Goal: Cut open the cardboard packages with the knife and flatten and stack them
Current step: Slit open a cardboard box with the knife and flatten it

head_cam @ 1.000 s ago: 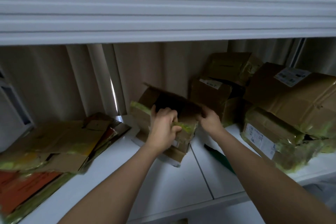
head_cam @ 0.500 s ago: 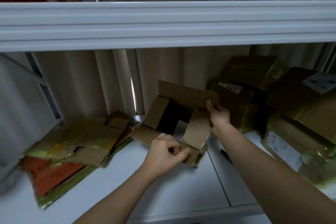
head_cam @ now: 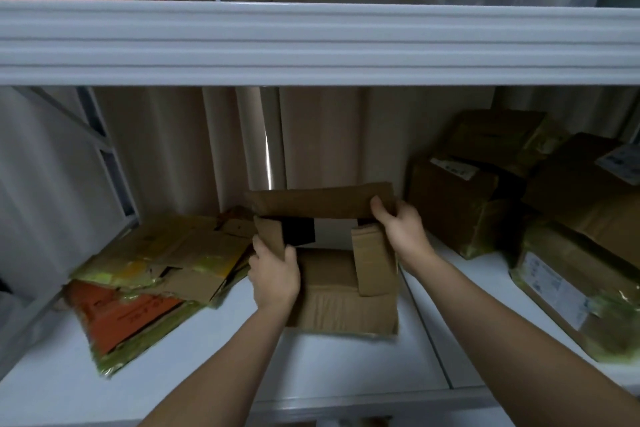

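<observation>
White shelf board (head_cam: 346, 374) runs under both forearms, and on it, between the hands, sits the opened cardboard box (head_cam: 346, 291), its flaps up and its body already sagging. The left hand (head_cam: 275, 276) has its grip curled round the near-left flap, and the right hand (head_cam: 403, 230) has its grip pinching the far flap's right corner. To flatten it well, I would press the sides inward along the creases, then slide it left onto the stack of flattened cardboard (head_cam: 156, 263), away from the uncut packages (head_cam: 519, 191) beyond.
</observation>
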